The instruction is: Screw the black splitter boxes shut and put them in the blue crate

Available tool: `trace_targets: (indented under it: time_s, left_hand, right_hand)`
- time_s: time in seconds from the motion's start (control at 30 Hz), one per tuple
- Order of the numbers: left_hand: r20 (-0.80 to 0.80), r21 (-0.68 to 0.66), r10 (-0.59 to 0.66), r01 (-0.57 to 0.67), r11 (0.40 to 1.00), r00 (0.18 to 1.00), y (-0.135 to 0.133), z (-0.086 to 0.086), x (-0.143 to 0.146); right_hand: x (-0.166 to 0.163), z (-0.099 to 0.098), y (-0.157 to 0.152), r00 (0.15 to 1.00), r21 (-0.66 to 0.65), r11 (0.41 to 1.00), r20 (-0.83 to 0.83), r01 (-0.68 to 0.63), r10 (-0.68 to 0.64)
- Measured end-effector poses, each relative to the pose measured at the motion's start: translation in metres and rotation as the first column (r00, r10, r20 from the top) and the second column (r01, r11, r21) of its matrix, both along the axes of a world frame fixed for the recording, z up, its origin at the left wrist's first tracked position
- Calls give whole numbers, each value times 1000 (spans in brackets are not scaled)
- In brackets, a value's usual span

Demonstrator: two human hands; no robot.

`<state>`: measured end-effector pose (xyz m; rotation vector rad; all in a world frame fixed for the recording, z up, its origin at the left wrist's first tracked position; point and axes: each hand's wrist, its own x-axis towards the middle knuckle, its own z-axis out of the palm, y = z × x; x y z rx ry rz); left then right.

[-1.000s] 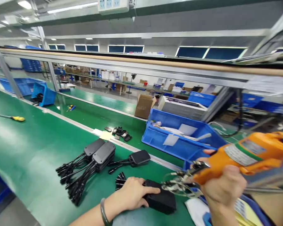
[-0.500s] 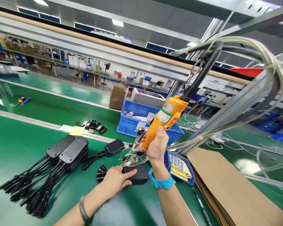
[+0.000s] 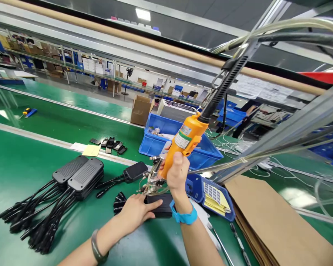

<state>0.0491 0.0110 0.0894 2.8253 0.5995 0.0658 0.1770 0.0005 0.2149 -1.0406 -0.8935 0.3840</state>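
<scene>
My right hand (image 3: 178,176) is wrapped round an orange electric screwdriver (image 3: 184,136), which tilts with its black cable end up and to the right. Its metal head (image 3: 155,183), with thin clear tubes, reaches down over a stack of black plastic cases (image 3: 164,208). My left hand (image 3: 134,210) grips the stack at its left end, thumb stretched across the top. The tip of the screwdriver is hidden behind my left hand and the tubes. Black cable ends (image 3: 119,203) stick out left of that hand.
Stacked black cases with cables (image 3: 86,175) lie at left, and a single case (image 3: 135,171) nearer. Behind stand a blue crate (image 3: 150,146) and a cardboard box (image 3: 141,111). At right are a blue tray (image 3: 230,208), cardboard sheets (image 3: 277,218) and a metal post (image 3: 266,133).
The screwdriver and my right hand have shifted slightly left. My left hand stays on the stack. The view has turned a little, showing more of the blue tray.
</scene>
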Motion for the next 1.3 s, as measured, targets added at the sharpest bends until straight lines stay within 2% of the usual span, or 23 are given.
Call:
trace_targets:
  time_s: [0.13, 0.23, 0.3, 0.4, 0.5, 0.57, 0.67, 0.87, 1.03, 1.2, 1.3]
  left_hand:
    - [38, -11, -6, 6, 1000, 999, 0, 0, -1]
    - [37, 6, -4, 3, 1000, 999, 0, 0, -1]
    - [58, 26, 1, -2, 1000, 998, -1, -1, -2]
    - [155, 30, -7, 2, 1000, 988, -1, -5, -2]
    - [257, -69, 54, -37, 997, 965, 0, -11, -2]
    - [295, -154, 130, -87, 984, 947, 2, -14, -1]
    - [331, -204, 189, -126, 971, 925, 3, -19, 0]
    - [402, -162, 198, -144, 976, 894, 3, -21, 0]
    - [475, -169, 174, -104, 980, 862, 3, -25, 0]
    - [546, -218, 178, -66, 974, 818, 3, -35, 2]
    - [559, -230, 187, -65, 971, 808, 2, -38, 2]
  right_hand:
    - [-3, -6, -3, 1000, 68, 998, 26, 9, -11]
    - [-2, -3, -15, 999, 114, 993, 16, 40, -42]
    - [0, 8, -26, 993, 146, 982, 7, 116, -118]
    - [6, 35, -43, 967, 219, 944, 6, 248, -255]
    - [11, 58, -53, 966, 255, 934, -3, 251, -259]
    - [12, 62, -56, 970, 244, 940, -11, 239, -244]
    - [11, 49, -55, 975, 180, 959, -12, 221, -222]
    - [1, 11, -50, 986, 66, 984, -15, 166, -165]
    - [-9, 4, -50, 981, 86, 980, 55, 181, -186]
    - [-17, -2, -53, 966, 18, 973, 118, 229, -230]
    - [-18, -7, -54, 952, 41, 968, 178, 247, -250]
